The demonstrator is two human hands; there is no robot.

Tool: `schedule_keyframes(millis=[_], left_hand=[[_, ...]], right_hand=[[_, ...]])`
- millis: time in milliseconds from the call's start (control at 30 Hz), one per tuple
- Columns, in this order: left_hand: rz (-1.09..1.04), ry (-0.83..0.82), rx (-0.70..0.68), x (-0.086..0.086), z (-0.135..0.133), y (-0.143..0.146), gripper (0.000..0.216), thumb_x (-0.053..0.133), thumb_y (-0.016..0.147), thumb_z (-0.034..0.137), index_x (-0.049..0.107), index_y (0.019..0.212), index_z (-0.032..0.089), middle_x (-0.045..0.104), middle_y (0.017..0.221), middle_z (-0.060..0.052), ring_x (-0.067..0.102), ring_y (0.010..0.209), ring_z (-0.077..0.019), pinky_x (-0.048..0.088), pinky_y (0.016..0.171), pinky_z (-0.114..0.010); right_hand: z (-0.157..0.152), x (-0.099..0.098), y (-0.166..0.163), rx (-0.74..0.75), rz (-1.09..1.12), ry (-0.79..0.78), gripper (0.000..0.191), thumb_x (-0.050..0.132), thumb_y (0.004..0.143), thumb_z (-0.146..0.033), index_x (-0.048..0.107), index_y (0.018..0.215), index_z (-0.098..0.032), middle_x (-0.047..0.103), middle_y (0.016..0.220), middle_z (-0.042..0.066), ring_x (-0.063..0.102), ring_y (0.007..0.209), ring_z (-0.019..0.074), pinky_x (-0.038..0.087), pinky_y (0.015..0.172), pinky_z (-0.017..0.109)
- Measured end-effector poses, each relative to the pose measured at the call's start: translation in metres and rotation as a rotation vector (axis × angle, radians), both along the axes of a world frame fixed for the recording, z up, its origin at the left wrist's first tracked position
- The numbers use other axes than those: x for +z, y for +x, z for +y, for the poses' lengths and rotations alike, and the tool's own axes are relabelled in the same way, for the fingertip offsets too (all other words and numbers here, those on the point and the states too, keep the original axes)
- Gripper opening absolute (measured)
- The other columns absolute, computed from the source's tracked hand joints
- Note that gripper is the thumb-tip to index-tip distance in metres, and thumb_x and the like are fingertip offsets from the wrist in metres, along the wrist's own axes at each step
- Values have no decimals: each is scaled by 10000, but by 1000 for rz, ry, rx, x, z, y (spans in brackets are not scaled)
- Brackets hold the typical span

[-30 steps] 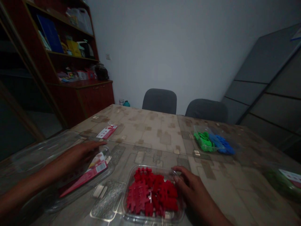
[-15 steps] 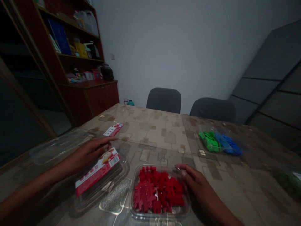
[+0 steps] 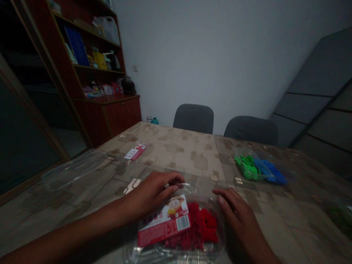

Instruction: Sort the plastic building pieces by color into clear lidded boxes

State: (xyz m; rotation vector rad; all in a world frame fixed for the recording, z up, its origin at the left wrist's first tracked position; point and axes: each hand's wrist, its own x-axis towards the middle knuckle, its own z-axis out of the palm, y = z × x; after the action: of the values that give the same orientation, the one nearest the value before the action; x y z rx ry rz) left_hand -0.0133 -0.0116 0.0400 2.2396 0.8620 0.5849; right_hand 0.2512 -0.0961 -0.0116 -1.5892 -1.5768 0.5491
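My left hand (image 3: 158,190) pinches the far edge of a clear plastic lid (image 3: 188,187), which carries a red-and-white label (image 3: 166,223). The lid hangs at a slant over the left part of a clear plastic container (image 3: 221,244). Inside the container are red interlocking plastic pieces (image 3: 205,222), partly covered by the label. At the container's right side lies my right hand (image 3: 238,214), its fingers stretched forward and the thumb by the far right corner of the rim.
Another clear lid (image 3: 77,170) lies at the left of the patterned table (image 3: 189,154), near a labelled card (image 3: 135,151). At the right stand clear containers with green pieces (image 3: 247,167) and blue pieces (image 3: 273,172). Two grey chairs (image 3: 194,117) are behind the table.
My left hand has brought the labelled lid from the left of the container to over its red pieces. My right hand has stayed by the container's right side.
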Motion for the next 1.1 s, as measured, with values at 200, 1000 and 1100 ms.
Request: schedule_keyframes(millis=[200,1000,1100], left_hand=[[4,69,-141,-4,3,39,196,513,944,140,687,1013,199,751,948,-54,682,848,-182,511,778,-296],[295,119,-106,-56,-50,-28,974,647,867,664,102,1621,374,41,1696,-95,107,1525,-441,155,1193,-707],[294,196,-89,-75,-53,-25,1143,693,800,709,-41,1613,383,-51,1689,-101,63,1523,-452,145,1197,-695]], right_hand=[[-13,22,-13,62,75,-135,489,510,911,-535,691,1195,-181,691,767,29,668,714,214,516,633,300],[-7,1,-7,13,-67,-225,567,452,869,-476,682,1261,-136,680,654,27,612,576,215,411,553,308],[-7,-5,-5,35,-126,-279,569,405,902,-501,649,1294,-168,731,736,53,659,636,240,445,599,327]])
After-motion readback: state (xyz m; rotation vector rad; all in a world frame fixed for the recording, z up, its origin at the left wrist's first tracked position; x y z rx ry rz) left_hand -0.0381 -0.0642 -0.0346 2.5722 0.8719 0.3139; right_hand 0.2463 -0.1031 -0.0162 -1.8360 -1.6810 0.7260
